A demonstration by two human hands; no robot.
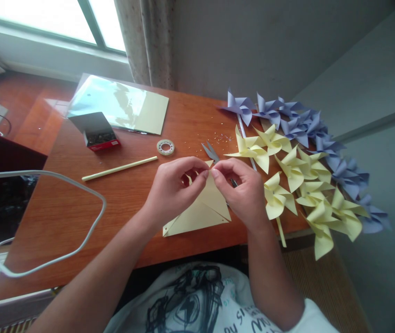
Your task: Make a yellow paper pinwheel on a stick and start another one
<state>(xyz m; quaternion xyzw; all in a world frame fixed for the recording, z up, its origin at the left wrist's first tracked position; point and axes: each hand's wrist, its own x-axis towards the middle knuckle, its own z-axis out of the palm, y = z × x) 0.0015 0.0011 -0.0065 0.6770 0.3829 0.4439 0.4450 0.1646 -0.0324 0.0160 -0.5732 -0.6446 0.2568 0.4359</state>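
A pale yellow paper square (197,222) with slit lines and small holes near its corners lies at the table's front edge. Over its far part, my left hand (178,185) and my right hand (244,189) meet fingertip to fingertip, both closed in a pinch. Whatever they pinch is too small or too hidden to make out; a yellow paper tip shows just beyond the fingers. Grey scissors (210,151) lie just past my hands, their handles partly covered by my right hand. A roll of clear tape (166,147) rests beyond my left hand.
A yellow paper stick (119,169) lies left of my hands. Behind it are an open box (100,138) and yellow sheets (155,111) under a glossy sleeve. Finished yellow pinwheels (291,169) and purple pinwheels (297,122) crowd the right side. A white cable (93,226) loops at left.
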